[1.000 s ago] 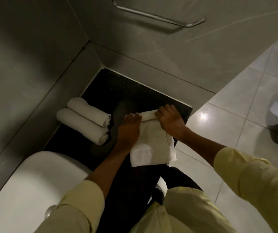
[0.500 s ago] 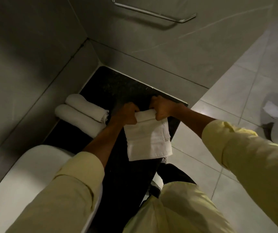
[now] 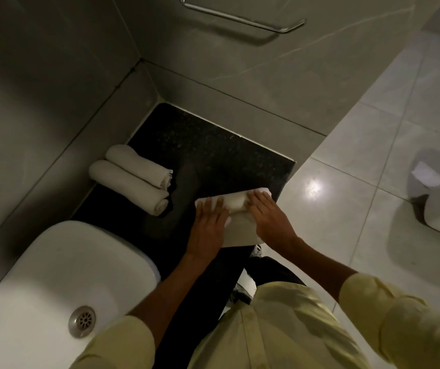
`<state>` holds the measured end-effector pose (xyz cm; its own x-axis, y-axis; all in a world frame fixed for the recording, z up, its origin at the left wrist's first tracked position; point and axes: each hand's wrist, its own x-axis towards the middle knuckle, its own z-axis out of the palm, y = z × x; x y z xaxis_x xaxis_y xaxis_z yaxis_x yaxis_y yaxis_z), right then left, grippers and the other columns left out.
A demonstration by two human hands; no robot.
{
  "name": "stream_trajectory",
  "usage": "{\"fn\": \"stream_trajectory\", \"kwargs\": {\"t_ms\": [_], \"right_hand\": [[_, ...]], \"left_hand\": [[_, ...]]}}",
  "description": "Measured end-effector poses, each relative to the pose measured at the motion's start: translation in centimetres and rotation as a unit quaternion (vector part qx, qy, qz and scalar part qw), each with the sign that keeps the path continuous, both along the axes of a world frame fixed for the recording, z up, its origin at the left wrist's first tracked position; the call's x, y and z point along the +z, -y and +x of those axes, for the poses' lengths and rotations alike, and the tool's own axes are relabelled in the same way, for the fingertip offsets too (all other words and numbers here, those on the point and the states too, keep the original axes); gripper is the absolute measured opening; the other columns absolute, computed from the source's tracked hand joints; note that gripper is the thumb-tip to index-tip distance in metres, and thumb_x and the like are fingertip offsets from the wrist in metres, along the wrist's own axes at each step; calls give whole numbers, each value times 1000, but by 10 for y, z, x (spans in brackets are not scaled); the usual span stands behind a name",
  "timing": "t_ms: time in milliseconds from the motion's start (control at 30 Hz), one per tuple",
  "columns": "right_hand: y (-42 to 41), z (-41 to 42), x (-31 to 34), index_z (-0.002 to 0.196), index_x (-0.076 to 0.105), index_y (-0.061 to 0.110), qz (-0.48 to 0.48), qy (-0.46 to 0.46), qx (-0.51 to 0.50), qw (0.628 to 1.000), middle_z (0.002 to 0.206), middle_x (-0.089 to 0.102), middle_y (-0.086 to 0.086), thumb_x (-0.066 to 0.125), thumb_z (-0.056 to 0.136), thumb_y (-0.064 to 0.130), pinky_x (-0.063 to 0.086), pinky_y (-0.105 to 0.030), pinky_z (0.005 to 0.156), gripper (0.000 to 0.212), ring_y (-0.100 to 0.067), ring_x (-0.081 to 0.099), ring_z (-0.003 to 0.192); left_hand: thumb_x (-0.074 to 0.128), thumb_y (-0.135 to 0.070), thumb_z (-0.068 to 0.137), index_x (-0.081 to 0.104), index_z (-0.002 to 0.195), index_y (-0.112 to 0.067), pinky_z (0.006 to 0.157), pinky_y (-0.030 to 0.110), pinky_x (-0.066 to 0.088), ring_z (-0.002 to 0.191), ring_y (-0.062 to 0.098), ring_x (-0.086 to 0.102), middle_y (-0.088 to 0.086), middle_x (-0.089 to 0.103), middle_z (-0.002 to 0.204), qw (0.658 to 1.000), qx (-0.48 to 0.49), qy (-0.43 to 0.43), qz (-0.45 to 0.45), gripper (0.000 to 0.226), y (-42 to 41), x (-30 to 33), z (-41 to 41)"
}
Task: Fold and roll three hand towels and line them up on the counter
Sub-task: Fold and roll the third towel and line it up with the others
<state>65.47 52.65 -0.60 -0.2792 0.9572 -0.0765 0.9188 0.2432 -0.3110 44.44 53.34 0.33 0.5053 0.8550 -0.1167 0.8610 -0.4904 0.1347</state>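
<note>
Person rolling 3rd towel on black counter point(image 3: 213, 145), 2 rolls done.
Grey tile walls meet at corner behind counter; white sink point(image 3: 61, 275) sits at its near-left end w/ metal drain point(image 3: 82, 320). Two rolled towels point(image 3: 133, 179) lie side by side, touching, by the left wall. Third towel point(image 3: 236, 206) lies near counter's right edge, far part rolled, near part flat. Left hand point(image 3: 209, 225) & right hand point(image 3: 269, 217) press flat on it, palms down, fingers spread, apart w/ roll between.
</note>
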Motion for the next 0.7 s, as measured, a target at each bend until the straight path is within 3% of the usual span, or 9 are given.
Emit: {"fn": "stream_trajectory", "kwargs": {"t_ms": [67,133,167,267,333,400,533,633,700], "right_hand": [[0,2,6,129,62,8,0,-39,-10,999,137,60,-14,73,81,2,40,-46,112,49,-32,54,130],[-19,2,23,125,64,16,-24,-59,-33,997,125,66,-8,69,86,7,46,-42,104,40,-24,59,114],[-33,1,31,127,61,19,-49,-60,-43,996,124,64,-6,69,86,11,47,-42,101,42,-22,55,111],[-77,5,46,139,51,27,-169,21,-6,985,139,46,-7,70,82,23,37,-47,107,60,-30,40,126],[-91,9,46,133,55,32,-243,39,31,969,139,44,-5,70,80,26,37,-46,108,55,-29,37,129],[-94,14,43,125,57,33,-292,9,33,956,132,49,-2,72,78,25,46,-38,101,49,-24,46,121],[-83,14,40,111,53,33,-290,-31,39,956,116,58,0,76,75,35,56,-30,83,43,-16,58,99],[-71,15,40,105,53,32,-246,-60,40,967,109,58,3,77,72,36,55,-31,82,41,-16,57,96],[-70,13,44,102,54,30,-199,-72,30,977,107,57,2,76,70,34,52,-33,83,39,-18,55,98]], "left_hand": [[41,-16,85,64,123,-14,95,55,51,118,40,60,16,62,132,999,15,33,1,44,6,8,1],[53,-11,84,65,122,-19,77,46,59,99,37,68,13,70,113,993,84,85,-21,41,-10,27,4],[57,-8,83,60,128,-22,77,43,58,100,36,67,11,70,113,988,108,95,-61,47,-23,39,6],[68,-17,77,42,143,-28,100,41,45,122,32,51,3,56,135,980,95,29,-174,72,-67,55,10],[71,-20,71,52,136,-28,104,39,41,125,29,49,3,53,136,966,68,-6,-248,68,-87,59,13],[73,-15,68,58,126,-25,96,35,50,117,25,58,3,60,127,943,72,2,-324,60,-95,63,12],[74,-25,59,52,114,-38,88,39,56,106,20,61,-1,61,120,940,56,4,-336,61,-97,51,4],[69,-40,52,45,114,-47,87,41,57,108,21,62,-2,60,122,949,55,34,-307,67,-93,24,-8],[69,-35,58,45,123,-44,92,39,54,113,24,60,-1,59,125,960,49,50,-271,70,-84,45,-7]]}}
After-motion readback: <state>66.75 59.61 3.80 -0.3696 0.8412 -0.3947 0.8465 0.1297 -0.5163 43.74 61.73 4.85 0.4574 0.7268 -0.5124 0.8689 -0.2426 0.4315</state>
